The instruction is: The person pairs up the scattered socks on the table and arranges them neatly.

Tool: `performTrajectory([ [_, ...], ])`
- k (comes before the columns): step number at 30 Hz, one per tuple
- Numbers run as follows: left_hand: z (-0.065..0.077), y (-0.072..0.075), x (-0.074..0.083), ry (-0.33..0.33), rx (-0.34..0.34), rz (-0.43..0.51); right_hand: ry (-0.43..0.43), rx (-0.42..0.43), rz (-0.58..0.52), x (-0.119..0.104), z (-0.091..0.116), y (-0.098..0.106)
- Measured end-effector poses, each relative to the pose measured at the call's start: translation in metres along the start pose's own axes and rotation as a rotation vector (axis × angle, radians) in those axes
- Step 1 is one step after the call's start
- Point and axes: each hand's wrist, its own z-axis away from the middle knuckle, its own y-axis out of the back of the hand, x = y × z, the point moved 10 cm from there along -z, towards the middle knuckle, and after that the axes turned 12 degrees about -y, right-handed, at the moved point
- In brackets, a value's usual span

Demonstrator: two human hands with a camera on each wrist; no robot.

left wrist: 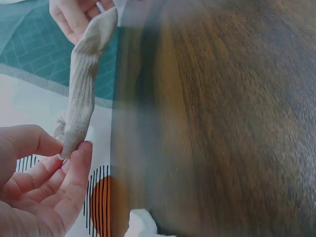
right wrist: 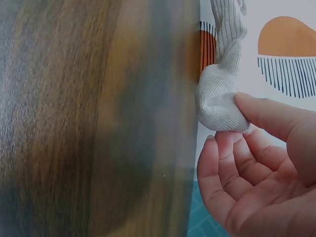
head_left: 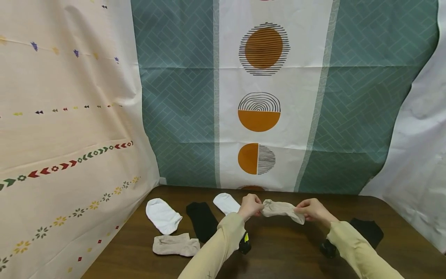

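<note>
A beige ribbed sock is stretched between both hands above the dark wooden table. My left hand pinches one end of it between thumb and fingers, as the left wrist view shows on the sock. At the other end, my right hand pinches the sock near its heel or toe; which of these cannot be told. In the right wrist view the thumb presses on the bunched end of the sock, with the fingers beneath it.
Left on the table lie a white sock, a black sock and another beige sock. A second white sock is partly behind my left hand. Beside the right forearm lies a black sock. Patterned cloth hangs behind.
</note>
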Motion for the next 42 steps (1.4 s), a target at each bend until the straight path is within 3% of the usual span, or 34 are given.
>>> performTrajectory([
  [15,0.001,0.011,-0.001,-0.012,-0.018,-0.056,0.01,-0.016,-0.012,-0.003,-0.004,-0.008],
  [33,0.007,0.021,-0.007,-0.026,-0.084,-0.022,-0.023,-0.043,0.01,-0.01,-0.002,-0.021],
  [42,0.009,0.025,-0.005,-0.046,-0.131,-0.057,-0.029,-0.054,0.009,-0.015,-0.002,-0.024],
])
